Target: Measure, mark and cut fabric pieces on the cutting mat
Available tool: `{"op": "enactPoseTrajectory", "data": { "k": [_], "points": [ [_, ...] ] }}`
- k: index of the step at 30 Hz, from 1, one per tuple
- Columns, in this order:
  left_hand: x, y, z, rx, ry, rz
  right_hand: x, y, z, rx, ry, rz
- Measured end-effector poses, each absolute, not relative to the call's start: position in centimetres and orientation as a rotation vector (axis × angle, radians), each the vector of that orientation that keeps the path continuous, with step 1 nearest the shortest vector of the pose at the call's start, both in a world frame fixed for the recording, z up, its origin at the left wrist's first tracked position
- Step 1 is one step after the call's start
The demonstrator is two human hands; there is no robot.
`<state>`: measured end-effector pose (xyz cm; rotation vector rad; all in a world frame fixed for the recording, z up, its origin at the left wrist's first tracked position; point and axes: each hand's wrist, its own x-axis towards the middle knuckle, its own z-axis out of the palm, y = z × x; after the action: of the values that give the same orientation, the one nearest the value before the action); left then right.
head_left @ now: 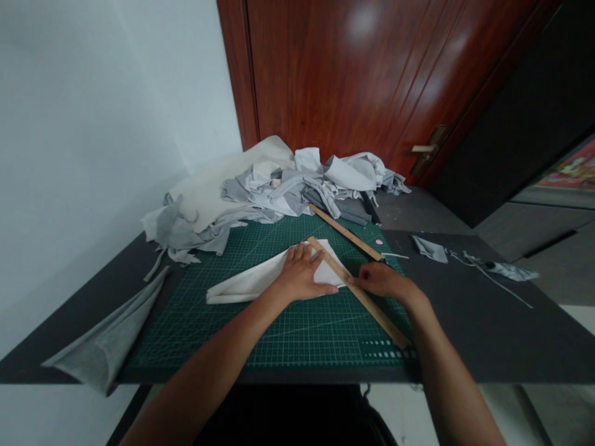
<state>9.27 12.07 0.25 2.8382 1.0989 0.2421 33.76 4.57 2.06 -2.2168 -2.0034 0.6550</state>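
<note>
My left hand lies flat with fingers spread on a folded piece of white cloth. Its fingertips reach to the edge of a wooden ruler, which slants across the cloth's right end. Beside that ruler, my right hand is closed, its fingertips at the ruler's right edge near the cloth's corner. What it grips, if anything, is hidden by the curled fingers. Under all this is a green cutting mat with a printed grid. A second wooden ruler rests farther back on the mat.
Grey and white fabric scraps are heaped at the back against a wooden door. A grey cloth hangs over the front left edge of the dark table. Small scraps and threads lie on the right.
</note>
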Motion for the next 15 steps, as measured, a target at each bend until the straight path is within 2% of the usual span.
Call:
{"op": "enactPoseTrajectory", "data": {
  "k": [7,15],
  "points": [
    [9.4,12.6,-0.1,2.834,1.087,0.342,32.4,3.7,2.8,-1.895,-2.195,0.906],
    [8.9,12.4,-0.1,2.771,0.964,0.209,30.9,4.8,1.9,-1.748,-2.041,0.618]
  ]
}}
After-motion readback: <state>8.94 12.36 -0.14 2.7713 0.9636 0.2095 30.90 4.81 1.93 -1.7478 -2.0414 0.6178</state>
